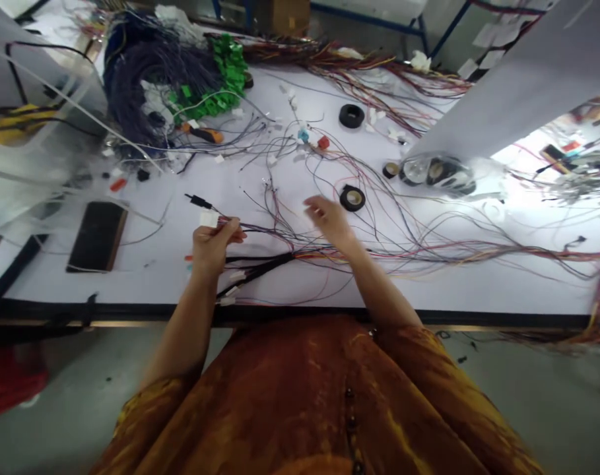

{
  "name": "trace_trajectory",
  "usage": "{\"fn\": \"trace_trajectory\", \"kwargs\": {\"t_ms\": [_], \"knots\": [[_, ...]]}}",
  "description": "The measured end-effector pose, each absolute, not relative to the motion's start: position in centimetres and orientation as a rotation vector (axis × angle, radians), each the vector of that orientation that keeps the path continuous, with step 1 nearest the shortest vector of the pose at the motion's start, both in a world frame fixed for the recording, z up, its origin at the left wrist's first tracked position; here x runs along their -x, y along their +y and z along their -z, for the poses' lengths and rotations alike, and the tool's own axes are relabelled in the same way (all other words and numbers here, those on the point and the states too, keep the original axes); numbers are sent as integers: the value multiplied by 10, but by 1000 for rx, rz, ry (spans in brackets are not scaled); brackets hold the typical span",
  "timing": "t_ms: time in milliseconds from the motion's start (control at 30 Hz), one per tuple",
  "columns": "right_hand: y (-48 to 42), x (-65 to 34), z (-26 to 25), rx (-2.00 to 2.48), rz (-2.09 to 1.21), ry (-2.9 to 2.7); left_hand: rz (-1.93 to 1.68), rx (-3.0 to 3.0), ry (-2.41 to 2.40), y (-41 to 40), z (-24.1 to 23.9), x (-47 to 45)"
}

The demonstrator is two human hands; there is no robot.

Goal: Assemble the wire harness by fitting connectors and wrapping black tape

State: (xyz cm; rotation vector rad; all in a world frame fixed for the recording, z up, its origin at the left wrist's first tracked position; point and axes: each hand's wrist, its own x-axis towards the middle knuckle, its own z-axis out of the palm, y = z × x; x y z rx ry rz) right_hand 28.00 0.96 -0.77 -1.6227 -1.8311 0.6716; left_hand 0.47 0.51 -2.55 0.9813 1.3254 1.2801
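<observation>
My left hand [213, 247] is closed around a bundle of thin wires [253, 229], with a white connector [209, 218] showing just past its fingers. A black plug on a lead [199, 200] sticks out beyond that hand. Slightly blurred, my right hand [329, 221] hovers over the loose wires with its fingers loosely bent and apart, and I see nothing in it. Close to its right lies a roll of black tape [352, 197]. Between and below the hands, black-wrapped branches [263, 265] of the wire harness [324, 252] fan out over the white table.
A coil of dark purple wires [146, 86] with green connectors [228, 72] lies at the back left, beside an orange-handled tool [205, 134]. Another tape roll [352, 115] sits farther back. A dark block [98, 236] is at the left, and a grey post [517, 86] crosses the right side.
</observation>
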Motion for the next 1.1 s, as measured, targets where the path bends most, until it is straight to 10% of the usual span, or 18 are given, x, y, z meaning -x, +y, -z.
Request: {"fn": "trace_trajectory", "kwargs": {"t_ms": [267,567,900,1100], "knots": [[62,-380,9,2414,-202,-1664,-1294,-998,1272,8,19,-10],[51,-356,-5,1747,69,-1779,-1255,-1003,1290,15,18,-10],[43,-225,-40,1305,-1469,-1592,-1251,-1127,1222,25,13,-5],[56,-207,-35,1299,-1687,-1400,-1216,-1220,1139,29,11,0]]}}
